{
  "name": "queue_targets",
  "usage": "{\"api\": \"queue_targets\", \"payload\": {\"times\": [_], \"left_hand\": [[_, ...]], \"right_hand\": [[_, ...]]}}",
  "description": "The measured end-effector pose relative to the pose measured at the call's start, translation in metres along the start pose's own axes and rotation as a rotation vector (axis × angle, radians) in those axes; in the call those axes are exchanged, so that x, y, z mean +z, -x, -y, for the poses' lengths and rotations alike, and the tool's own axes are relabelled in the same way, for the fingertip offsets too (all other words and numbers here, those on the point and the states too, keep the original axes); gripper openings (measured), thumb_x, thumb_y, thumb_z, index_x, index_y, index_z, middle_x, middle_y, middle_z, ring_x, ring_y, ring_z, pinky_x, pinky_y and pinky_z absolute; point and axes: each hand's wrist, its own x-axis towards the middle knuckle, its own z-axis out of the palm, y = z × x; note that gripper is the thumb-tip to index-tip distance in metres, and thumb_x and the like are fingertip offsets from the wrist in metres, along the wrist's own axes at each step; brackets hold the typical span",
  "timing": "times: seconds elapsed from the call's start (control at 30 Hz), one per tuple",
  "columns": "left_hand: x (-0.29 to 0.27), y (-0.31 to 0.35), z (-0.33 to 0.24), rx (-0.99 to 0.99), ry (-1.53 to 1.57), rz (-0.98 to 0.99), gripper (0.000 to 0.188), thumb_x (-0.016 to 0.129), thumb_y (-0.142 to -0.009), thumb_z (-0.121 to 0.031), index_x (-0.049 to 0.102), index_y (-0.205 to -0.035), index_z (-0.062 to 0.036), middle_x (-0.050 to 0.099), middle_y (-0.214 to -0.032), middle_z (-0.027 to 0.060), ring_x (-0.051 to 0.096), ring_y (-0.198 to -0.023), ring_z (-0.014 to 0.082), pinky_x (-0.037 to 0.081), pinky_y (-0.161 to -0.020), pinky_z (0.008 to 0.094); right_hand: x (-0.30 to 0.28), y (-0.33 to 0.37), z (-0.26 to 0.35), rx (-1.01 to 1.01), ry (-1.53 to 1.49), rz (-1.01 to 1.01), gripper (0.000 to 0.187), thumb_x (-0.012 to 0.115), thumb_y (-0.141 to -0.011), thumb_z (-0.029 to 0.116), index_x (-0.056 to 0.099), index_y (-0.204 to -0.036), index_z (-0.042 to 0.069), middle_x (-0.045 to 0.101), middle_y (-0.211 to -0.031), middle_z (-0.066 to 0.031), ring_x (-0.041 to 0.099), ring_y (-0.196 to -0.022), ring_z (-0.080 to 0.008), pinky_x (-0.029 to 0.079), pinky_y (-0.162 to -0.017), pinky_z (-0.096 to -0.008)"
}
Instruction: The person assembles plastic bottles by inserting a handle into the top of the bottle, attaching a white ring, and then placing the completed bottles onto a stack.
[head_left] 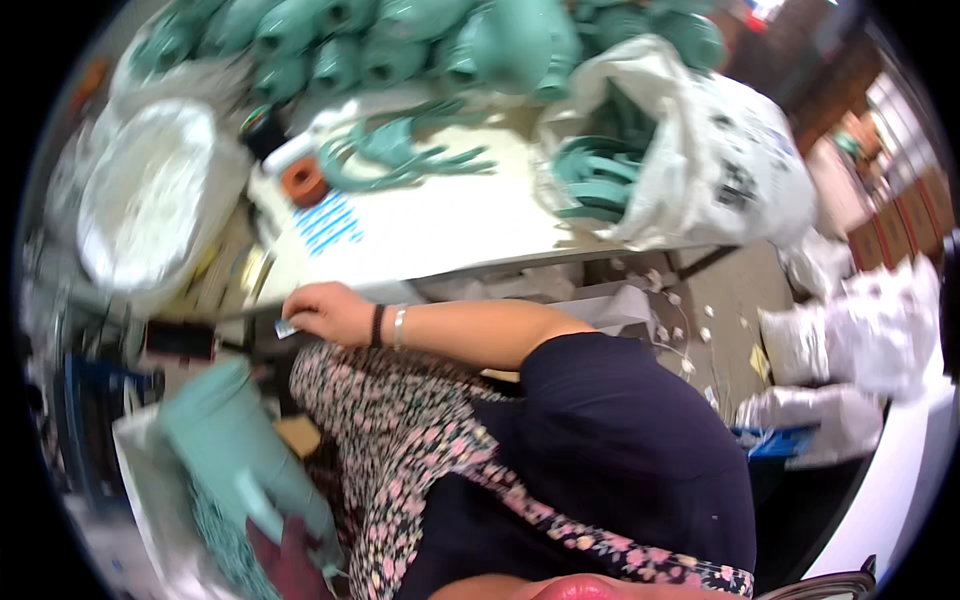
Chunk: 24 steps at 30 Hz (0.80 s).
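A large teal plastic jug (235,440) lies slanted at my lower left, blurred by motion. My left hand (285,560), in a dark maroon glove, is closed round its handle (258,503). Bare, with a dark band and a bracelet at the wrist, my right hand (335,312) is at the near edge of the white table (400,235). Its thumb and fingers pinch a small white-and-blue piece (286,328), too small to name surely. Blue strips (328,222) lie on the table near that hand, with several curved teal handles (400,155) behind them.
Teal vessels (390,60) are piled along the table's back. A white sack (730,150) of teal curved parts lies at right. An orange tape roll (304,182) and a plastic-lined tub (150,190) are at left. Below the jug is a box (150,490) holding teal strands.
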Motion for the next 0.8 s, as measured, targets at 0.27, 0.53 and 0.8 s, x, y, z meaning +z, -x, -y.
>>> {"api": "queue_targets", "payload": {"times": [0.27,0.53,0.8], "left_hand": [[0.051,-0.01,-0.011,0.576,-0.723,0.065,0.039,0.069,-0.081,-0.024,0.058,-0.114,-0.0086,0.059,-0.1,0.0177,0.058,-0.081,0.0258,0.048,-0.072,0.0359],[0.061,0.002,-0.015,0.49,-0.508,-0.106,0.049,0.071,-0.082,-0.03,0.055,-0.117,-0.0005,0.063,-0.093,0.0151,0.061,-0.084,0.0288,0.048,-0.074,0.0397],[0.077,-0.001,0.026,0.983,-0.918,-0.447,0.051,0.077,-0.076,-0.023,0.055,-0.118,-0.0017,0.06,-0.105,0.0211,0.061,-0.093,0.0305,0.049,-0.078,0.0395]], "right_hand": [[0.042,0.021,0.08,0.327,-0.769,0.133,0.037,0.063,-0.087,0.004,0.04,-0.115,0.004,0.059,-0.085,-0.0042,0.057,-0.075,-0.0098,0.047,-0.067,-0.0224],[0.075,0.025,0.089,0.219,-0.459,0.193,0.032,0.065,-0.085,0.0,0.044,-0.108,0.004,0.057,-0.087,-0.0024,0.054,-0.079,-0.0068,0.046,-0.072,-0.0211],[0.093,0.022,0.092,-0.05,-0.064,0.07,0.039,0.079,-0.073,0.017,0.049,-0.095,0.003,0.058,-0.071,-0.0061,0.057,-0.062,-0.0097,0.048,-0.056,-0.0261]]}}
